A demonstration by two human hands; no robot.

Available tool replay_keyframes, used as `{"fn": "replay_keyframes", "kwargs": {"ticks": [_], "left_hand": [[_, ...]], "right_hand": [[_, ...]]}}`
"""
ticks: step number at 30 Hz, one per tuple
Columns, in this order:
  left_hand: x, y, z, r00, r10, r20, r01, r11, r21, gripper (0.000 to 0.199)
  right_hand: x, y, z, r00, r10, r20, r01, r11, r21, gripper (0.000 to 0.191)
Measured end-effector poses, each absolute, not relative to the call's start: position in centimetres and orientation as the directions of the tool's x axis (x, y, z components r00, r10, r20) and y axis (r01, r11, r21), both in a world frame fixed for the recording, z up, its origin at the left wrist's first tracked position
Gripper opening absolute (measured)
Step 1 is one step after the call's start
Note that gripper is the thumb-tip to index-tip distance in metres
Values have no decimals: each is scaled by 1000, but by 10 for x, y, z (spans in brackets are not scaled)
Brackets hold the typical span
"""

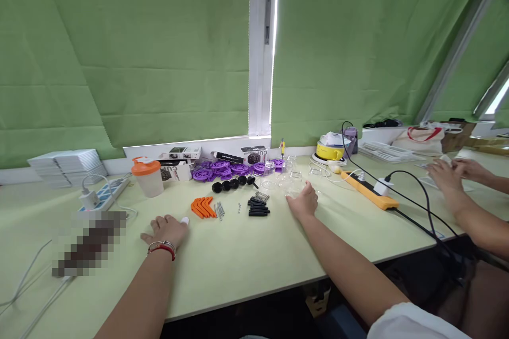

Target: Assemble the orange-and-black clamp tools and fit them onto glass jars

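My left hand (166, 230) rests palm down on the table with its fingers spread, holding nothing. A white covering shows on its thumb tip. To its right lie orange angled pieces (203, 207), metal screws (219, 211) and a few tiny metal parts (239, 208). My right hand (304, 202) is at the near edge of a group of clear plastic parts (295, 176), thumb and fingers apart; whether it touches one is hard to tell. Just left of it are black rods (259, 207) and springs (262, 196). Round black knobs (234, 184) sit in a row before purple plastic wheels (220, 168).
Small product boxes (177, 170) and an orange-lidded shaker cup (148, 176) stand behind. White flat boxes (67, 167) are stacked far left. An orange power strip (369, 190) with cables lies right, below a yellow container (331, 152). Another person's hands (449, 172) work at far right.
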State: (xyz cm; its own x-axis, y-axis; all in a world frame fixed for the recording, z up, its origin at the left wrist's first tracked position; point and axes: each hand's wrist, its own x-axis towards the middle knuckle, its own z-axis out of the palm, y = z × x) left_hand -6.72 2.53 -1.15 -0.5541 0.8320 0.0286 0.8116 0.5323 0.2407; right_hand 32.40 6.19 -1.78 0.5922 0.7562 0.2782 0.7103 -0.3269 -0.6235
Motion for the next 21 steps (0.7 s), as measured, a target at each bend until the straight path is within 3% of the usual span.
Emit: {"fn": "replay_keyframes", "kwargs": {"ticks": [6, 16, 21], "left_hand": [[-61, 24, -12, -563, 826, -3, 813, 555, 173, 80], [-64, 30, -19, -539, 840, 59, 831, 520, 197, 77], [-62, 28, -14, -521, 853, 24, 850, 516, 105, 78]], "right_hand": [[324, 61, -20, 570, 796, 205, 740, -388, -549, 88], [318, 62, -20, 563, 805, 187, 776, -438, -454, 95], [318, 62, -20, 560, 811, 170, 781, -447, -437, 95]]}}
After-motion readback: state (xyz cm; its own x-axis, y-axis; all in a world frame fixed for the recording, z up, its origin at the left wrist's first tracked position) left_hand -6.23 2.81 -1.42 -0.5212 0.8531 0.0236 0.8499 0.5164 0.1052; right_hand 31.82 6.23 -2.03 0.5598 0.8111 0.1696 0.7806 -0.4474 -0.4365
